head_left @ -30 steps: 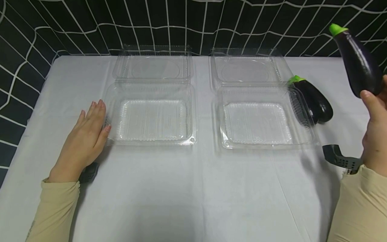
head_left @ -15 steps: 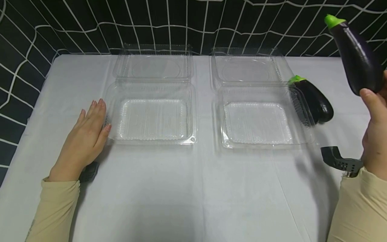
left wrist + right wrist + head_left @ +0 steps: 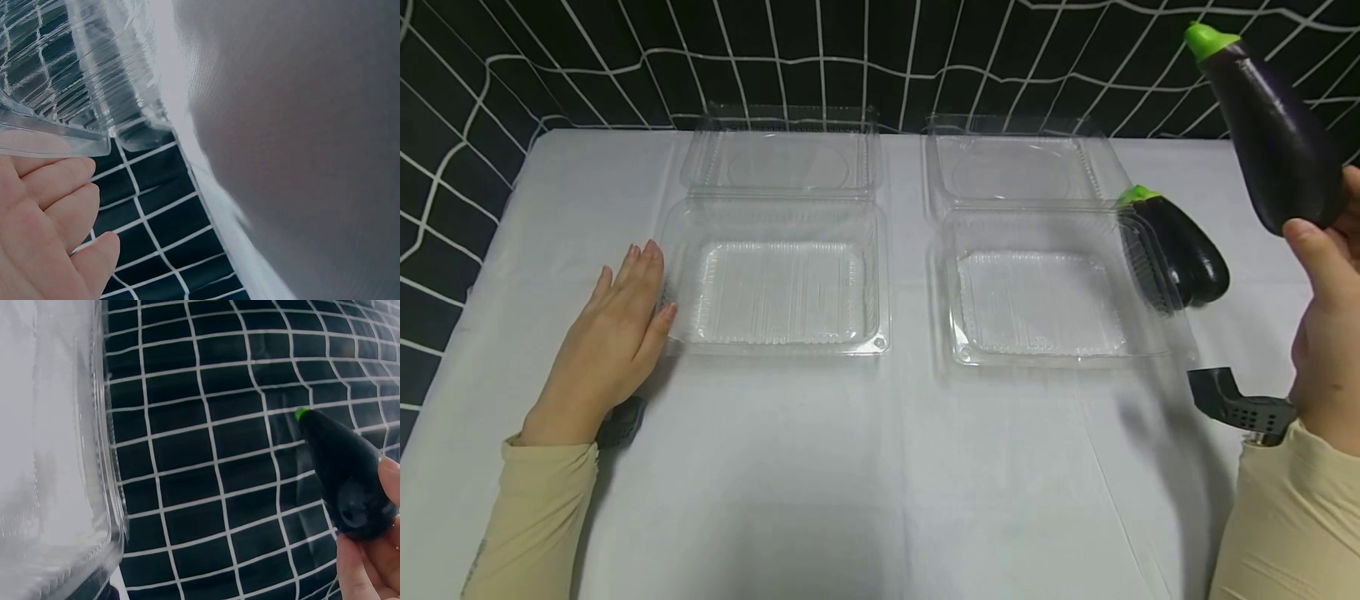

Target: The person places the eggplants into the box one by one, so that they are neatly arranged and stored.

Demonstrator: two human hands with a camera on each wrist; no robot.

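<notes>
At the upper right of the head view, my right hand [image 3: 1330,308] grips a dark purple eggplant [image 3: 1270,137] by its thick end, its green stem pointing up and left. The right wrist view shows this eggplant [image 3: 347,472] between thumb and fingers. A second eggplant [image 3: 1195,258] lies on the table, partly behind the right clear plastic container [image 3: 1037,362]. On the left, my left hand [image 3: 602,350] has its fingers straight, with the fingertips right at the side of the left clear container [image 3: 775,350]. In the left wrist view the fingers lie beside that container's ribbed wall [image 3: 75,81].
Both containers stand with their lids open toward the back, the left lid [image 3: 782,158] and right lid [image 3: 1015,167] near the far edge. A white cloth [image 3: 820,483] covers the table. Behind it hangs dark fabric with a white grid [image 3: 850,62].
The eggplant in my right hand has moved up and to the left a little. My left hand, the containers and the second eggplant stay in place.
</notes>
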